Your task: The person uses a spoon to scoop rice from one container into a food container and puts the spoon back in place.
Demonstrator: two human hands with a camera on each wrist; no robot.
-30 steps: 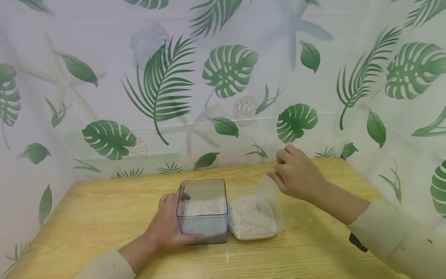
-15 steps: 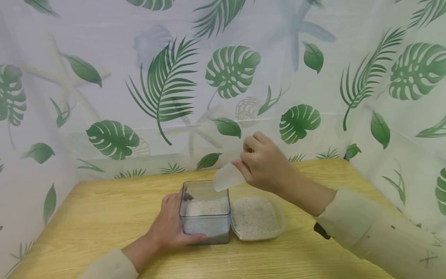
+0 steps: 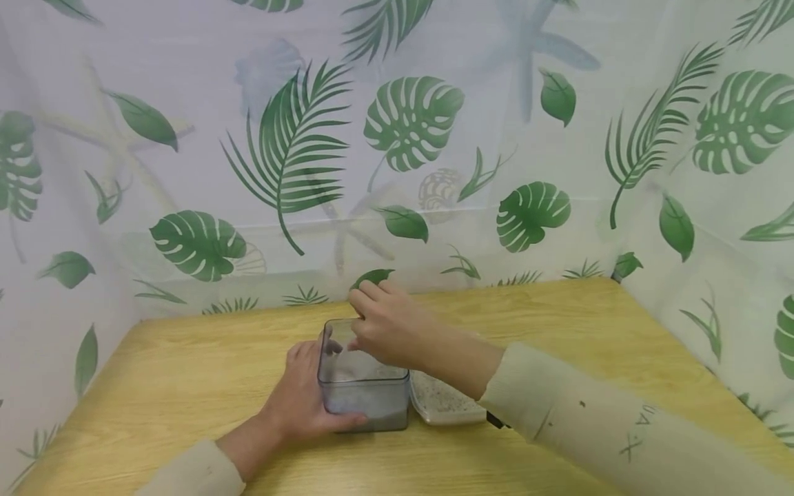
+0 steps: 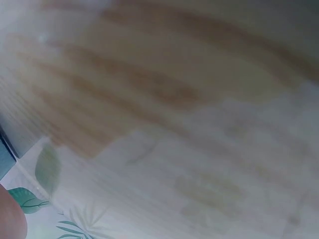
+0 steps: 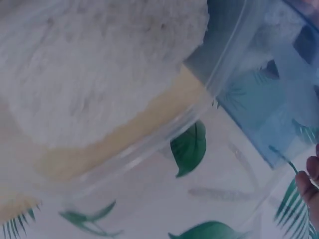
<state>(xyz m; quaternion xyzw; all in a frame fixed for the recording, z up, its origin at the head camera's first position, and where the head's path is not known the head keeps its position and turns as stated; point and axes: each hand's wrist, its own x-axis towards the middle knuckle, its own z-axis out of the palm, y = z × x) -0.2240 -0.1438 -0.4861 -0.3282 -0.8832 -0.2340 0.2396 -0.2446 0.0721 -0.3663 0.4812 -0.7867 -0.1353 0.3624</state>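
My left hand (image 3: 298,396) holds a grey-blue transparent square box (image 3: 372,406), with the thumb along its front and the other fingers at its left and back. Pale granules lie inside this box. Over its right rim reaches my right hand (image 3: 400,327), fingers curled around a translucent white scoop; the hand mostly hides the scoop in the head view. Close against the box's right side stands a shallow clear plastic container (image 3: 449,418) of off-white granules, partly covered by the right forearm. The right wrist view shows these granules (image 5: 99,74) up close.
Both containers stand on a yellow wood-grain table (image 3: 205,372). A white curtain (image 3: 471,124) printed with green leaves rises behind the table and at both sides. A small black object (image 3: 496,420) shows beneath the right sleeve.
My right hand has moved left and down with the scoop, from above the shallow container to over the square box. The left hand and both containers have stayed in place.
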